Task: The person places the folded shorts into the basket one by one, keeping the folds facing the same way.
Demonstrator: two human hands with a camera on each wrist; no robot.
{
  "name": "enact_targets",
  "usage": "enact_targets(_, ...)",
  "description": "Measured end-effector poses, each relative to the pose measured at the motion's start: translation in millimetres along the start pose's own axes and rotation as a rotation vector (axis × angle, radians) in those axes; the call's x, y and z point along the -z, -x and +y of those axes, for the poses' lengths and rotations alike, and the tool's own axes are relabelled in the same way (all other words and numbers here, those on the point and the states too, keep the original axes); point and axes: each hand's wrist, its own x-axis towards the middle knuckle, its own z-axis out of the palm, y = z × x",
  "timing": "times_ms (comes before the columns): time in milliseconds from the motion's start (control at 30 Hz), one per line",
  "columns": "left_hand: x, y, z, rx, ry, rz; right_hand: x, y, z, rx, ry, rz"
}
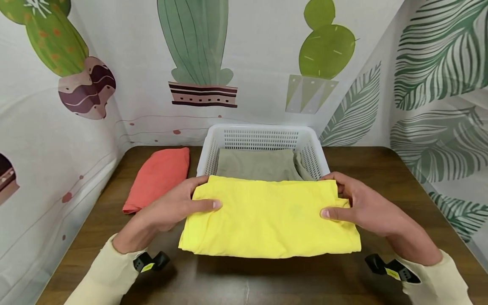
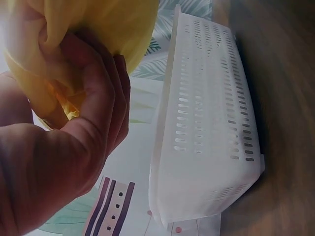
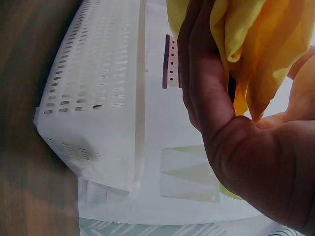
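A folded yellow cloth, perhaps a garment, is held up in front of the basket by both hands. My left hand grips its left end, thumb on the near face and fingers behind. At the other end my right hand holds it the same way. In both wrist views the fingers curl under the draped yellow fabric. Behind the cloth stands a white perforated plastic basket, with folded grey-green cloth inside. The yellow cloth hides the basket's near side in the head view.
A folded red cloth lies on the brown wooden table, left of the basket. Printed white fabric with cactus and leaf patterns hangs behind the table and along its sides.
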Motion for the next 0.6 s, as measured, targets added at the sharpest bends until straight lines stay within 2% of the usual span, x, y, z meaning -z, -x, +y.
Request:
enact_targets(400,6.6,-7.8,5.9,-0.026,0.028,-0.025,8,-7,-3,0.007,-0.001,0.045)
enact_targets(600,7.5,-10.3,9.9,-0.021,0.019,-0.016,12,-9,-4,0.002,-0.004,0.063)
